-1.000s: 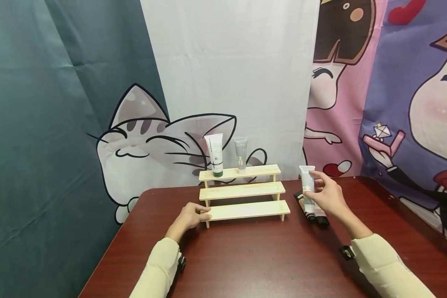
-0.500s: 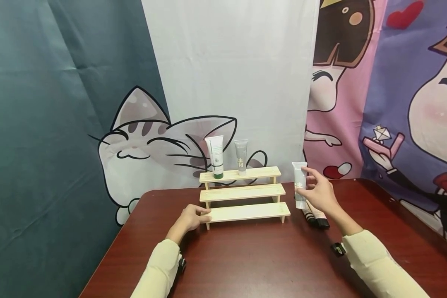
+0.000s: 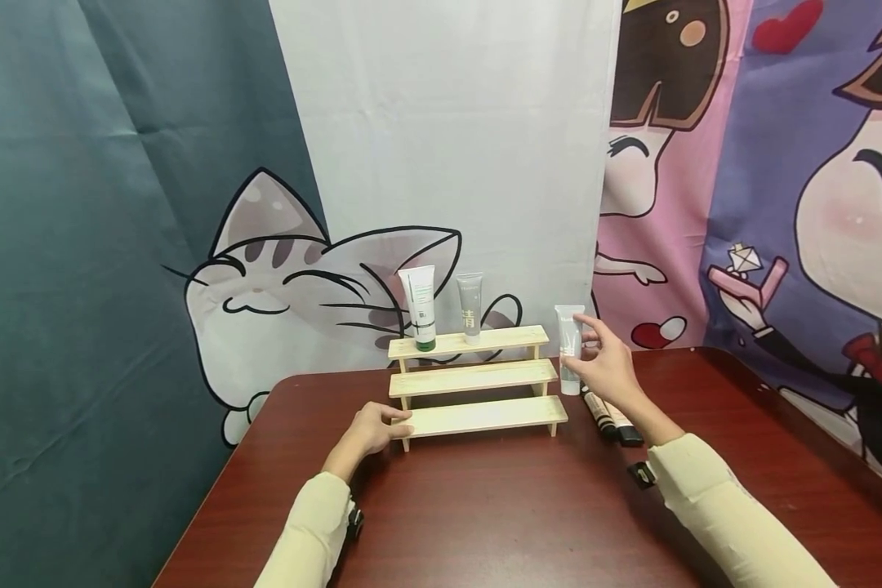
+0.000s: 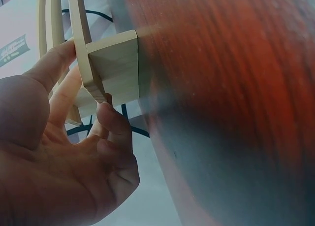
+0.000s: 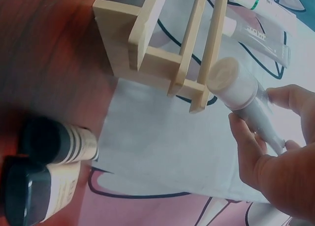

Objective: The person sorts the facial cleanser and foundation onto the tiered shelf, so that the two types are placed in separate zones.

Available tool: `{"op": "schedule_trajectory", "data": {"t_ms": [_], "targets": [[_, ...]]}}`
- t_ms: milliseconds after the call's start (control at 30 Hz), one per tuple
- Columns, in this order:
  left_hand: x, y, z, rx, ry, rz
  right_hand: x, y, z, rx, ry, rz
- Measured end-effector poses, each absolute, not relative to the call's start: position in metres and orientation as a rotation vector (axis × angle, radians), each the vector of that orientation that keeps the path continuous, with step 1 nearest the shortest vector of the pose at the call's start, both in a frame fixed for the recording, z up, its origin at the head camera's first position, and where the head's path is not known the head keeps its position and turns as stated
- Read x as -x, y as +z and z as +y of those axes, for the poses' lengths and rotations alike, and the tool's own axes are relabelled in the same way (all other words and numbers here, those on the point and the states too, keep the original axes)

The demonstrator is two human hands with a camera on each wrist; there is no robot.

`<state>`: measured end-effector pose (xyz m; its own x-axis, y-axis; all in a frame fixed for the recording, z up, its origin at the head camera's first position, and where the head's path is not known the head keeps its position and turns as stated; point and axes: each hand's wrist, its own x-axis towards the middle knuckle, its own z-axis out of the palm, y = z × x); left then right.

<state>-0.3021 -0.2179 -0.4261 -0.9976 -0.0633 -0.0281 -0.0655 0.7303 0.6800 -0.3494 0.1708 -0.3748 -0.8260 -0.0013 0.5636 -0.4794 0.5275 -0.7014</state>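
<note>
A three-tier wooden shelf (image 3: 478, 376) stands on the table. My left hand (image 3: 370, 429) grips the left end of its lowest board; in the left wrist view the thumb (image 4: 58, 58) lies on top and fingers curl below. My right hand (image 3: 607, 363) pinches a translucent grey squeeze tube (image 3: 570, 351), upright and cap down, in the air just right of the shelf. The tube's white cap (image 5: 227, 78) shows in the right wrist view. On the top board stand a white tube with a green cap (image 3: 420, 306) and a grey tube (image 3: 469, 306).
Two tubes with black caps, one striped (image 3: 599, 414) and one pinkish (image 3: 625, 426), lie on the red-brown table (image 3: 470, 506) beneath my right hand. A printed cloth backdrop (image 3: 456, 122) hangs behind the table.
My right hand has carried the grey tube left and slightly up, away from the lying tubes and close to the shelf. The left hand keeps its grip on the shelf.
</note>
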Motion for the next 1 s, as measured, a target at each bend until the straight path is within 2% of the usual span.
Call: {"op": "schedule_trajectory", "data": {"t_ms": [1000], "targets": [[0.304,-0.428,-0.218,0.115,1.150,2.924,0.373,-0.373,0.144,-0.442,1.329,-2.161]]}}
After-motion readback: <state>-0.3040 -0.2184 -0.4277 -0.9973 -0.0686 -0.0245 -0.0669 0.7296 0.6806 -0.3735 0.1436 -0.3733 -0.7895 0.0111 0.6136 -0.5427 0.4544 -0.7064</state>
